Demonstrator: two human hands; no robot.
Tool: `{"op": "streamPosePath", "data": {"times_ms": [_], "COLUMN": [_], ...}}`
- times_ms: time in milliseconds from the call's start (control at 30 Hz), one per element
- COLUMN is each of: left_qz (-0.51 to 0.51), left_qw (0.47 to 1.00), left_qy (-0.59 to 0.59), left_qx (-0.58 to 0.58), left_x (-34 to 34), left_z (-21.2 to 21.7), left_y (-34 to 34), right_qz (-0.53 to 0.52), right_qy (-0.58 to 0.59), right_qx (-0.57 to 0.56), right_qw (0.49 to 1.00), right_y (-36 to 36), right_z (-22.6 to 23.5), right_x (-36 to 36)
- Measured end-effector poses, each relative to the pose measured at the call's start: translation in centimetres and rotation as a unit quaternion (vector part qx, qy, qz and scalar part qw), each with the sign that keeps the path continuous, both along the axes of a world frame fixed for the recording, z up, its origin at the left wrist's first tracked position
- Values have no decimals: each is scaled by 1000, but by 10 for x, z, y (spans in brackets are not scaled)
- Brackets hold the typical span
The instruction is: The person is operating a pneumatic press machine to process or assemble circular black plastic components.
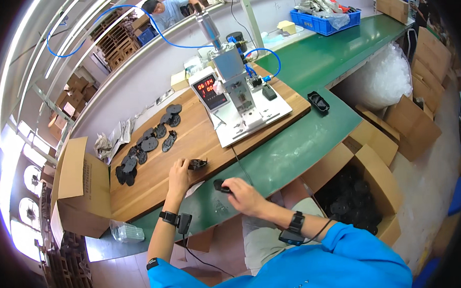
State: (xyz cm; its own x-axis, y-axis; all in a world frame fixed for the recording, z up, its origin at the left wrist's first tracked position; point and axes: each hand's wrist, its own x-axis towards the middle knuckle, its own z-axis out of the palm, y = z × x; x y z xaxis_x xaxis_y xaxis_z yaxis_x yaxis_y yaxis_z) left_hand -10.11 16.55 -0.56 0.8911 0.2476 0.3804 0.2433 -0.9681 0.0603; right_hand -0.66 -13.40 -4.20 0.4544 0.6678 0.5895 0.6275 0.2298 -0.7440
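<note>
In front of the press (230,67), our left grip (178,176) and right grip (243,195) are pinching black parts (197,165); rightward, a carton (384,181) is holding dark pieces (348,198).

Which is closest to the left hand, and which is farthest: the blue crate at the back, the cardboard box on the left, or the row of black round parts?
In the head view, from the left hand:
1. Black round parts: just ahead, leftward.
2. Cardboard box: farther left.
3. Blue crate: far off, upper right.
</note>
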Motion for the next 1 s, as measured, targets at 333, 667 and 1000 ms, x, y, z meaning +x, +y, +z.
{"op": "streamPosePath", "data": {"times_ms": [333, 667, 1000], "left_qz": [34, 68, 97], "left_qw": [998, 991, 990], "left_qy": [-9, -34, 8], "left_qx": [-48, -112, -104], "left_x": [-34, -29, -25], "left_z": [-43, -47, -56], "left_y": [-33, -31, -24], "right_qz": [-159, -145, -149], "right_qy": [-225, -225, -288], "right_qx": [26, -45, -110], "right_qw": [961, 963, 940], "right_y": [-23, 4, 1], "right_z": [68, 34, 43], "right_x": [143, 208, 217]}}
